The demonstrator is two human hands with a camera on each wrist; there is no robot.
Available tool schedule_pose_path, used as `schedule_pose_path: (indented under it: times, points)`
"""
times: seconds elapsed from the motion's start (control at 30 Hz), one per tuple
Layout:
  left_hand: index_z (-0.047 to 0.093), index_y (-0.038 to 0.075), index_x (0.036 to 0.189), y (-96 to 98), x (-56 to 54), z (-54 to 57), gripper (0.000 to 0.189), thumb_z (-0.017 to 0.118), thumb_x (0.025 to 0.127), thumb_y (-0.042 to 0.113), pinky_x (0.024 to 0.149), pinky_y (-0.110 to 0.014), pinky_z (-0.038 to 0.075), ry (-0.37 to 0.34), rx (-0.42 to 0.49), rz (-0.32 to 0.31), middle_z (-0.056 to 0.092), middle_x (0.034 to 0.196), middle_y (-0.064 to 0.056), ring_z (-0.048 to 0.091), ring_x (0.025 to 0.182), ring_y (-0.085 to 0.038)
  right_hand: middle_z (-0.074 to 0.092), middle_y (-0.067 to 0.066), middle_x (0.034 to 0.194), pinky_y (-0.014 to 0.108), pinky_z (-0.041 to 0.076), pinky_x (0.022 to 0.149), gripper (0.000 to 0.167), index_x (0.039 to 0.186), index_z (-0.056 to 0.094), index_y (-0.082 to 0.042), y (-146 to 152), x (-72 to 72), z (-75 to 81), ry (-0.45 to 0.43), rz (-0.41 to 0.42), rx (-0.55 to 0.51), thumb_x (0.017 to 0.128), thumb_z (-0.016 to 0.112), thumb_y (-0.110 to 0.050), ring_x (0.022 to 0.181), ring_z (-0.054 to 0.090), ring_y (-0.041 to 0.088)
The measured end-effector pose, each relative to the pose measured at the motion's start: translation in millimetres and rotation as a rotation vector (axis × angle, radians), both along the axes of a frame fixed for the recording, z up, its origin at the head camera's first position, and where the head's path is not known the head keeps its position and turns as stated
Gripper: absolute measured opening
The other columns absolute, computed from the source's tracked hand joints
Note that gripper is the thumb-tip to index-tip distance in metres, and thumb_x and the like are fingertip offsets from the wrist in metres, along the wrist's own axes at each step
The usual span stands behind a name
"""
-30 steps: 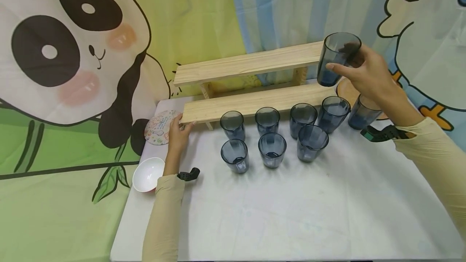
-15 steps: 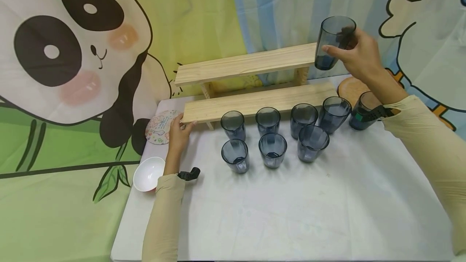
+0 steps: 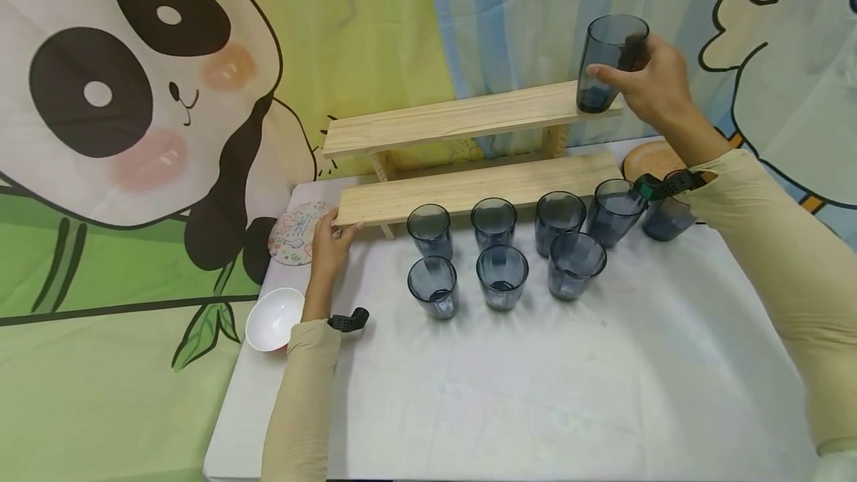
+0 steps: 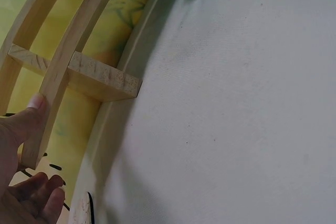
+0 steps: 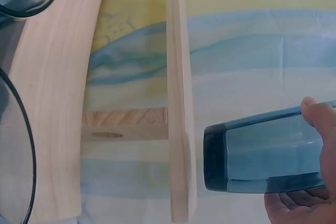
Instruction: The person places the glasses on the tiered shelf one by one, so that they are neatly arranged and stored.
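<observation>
A two-tier wooden shelf stands at the back of the table. My left hand grips the left end of its lower board, and in the left wrist view the thumb lies on the board's edge. My right hand holds a blue-tinted glass upright, thumb on the near side and fingers round the far side. The glass is over the right end of the upper board. In the right wrist view a small gap shows between the glass's dark base and the board.
Several matching glasses stand in two rows before the shelf, the back row close to its lower board. One more glass is under the right forearm. A white bowl, a patterned round mat and a round wooden board lie at the sides.
My right hand has carried the glass up, back and slightly left, from beside the shelf's right end to over the upper board. My left hand has stayed on the lower board.
</observation>
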State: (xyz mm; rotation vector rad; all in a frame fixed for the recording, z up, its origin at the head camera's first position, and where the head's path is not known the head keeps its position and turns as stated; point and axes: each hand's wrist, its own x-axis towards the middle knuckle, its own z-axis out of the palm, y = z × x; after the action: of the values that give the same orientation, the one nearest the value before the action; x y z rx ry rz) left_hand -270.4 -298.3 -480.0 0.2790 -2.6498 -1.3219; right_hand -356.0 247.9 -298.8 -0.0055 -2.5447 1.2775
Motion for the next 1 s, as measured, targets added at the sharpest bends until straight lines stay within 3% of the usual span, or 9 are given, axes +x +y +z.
schedule_pose_path:
  times: [0.43,0.6,0.77,1.0]
  points:
    - [0.039,0.005,0.161,-1.8,-0.9,-2.5,0.074,0.074,0.101,0.032,0.119,-0.051,0.045,0.014,0.0,-0.008,0.04,0.161,-0.022,0.047,0.144,-0.044,0.047,-0.01,0.096,0.032,0.037,0.079,0.038,0.102,0.05,-0.025,-4.0,-24.1,4.1,-0.045,-0.012,-0.067,0.094,0.075,-0.052,0.086,0.043,0.009]
    - [0.04,0.004,0.161,-1.9,-1.3,-1.6,0.075,0.074,0.101,0.033,0.119,-0.051,0.046,0.016,-0.003,-0.007,0.04,0.161,-0.022,0.047,0.144,-0.043,0.048,-0.015,0.101,0.029,0.043,0.091,0.043,0.116,0.053,-0.024,-6.2,-32.0,2.5,-0.084,-0.022,-0.076,0.094,0.075,-0.053,0.095,0.046,0.005]
    - [0.04,0.005,0.16,-1.0,-0.7,-0.5,0.075,0.074,0.101,0.034,0.117,-0.051,0.047,0.008,-0.005,0.001,0.04,0.16,-0.022,0.047,0.144,-0.043,0.046,-0.018,0.104,0.033,0.045,0.099,0.057,0.131,0.052,-0.017,-7.6,-37.0,-0.1,-0.1,-0.036,-0.059,0.094,0.073,-0.056,0.102,0.047,0.006]
    - [0.04,0.005,0.161,0.2,0.5,0.9,0.075,0.074,0.101,0.035,0.118,-0.051,0.046,-0.005,-0.001,0.001,0.04,0.159,-0.023,0.046,0.145,-0.044,0.044,-0.017,0.104,0.032,0.044,0.095,0.054,0.127,0.052,-0.019,-5.7,-40.1,-4.1,-0.103,-0.05,-0.066,0.094,0.073,-0.056,0.101,0.046,0.006]
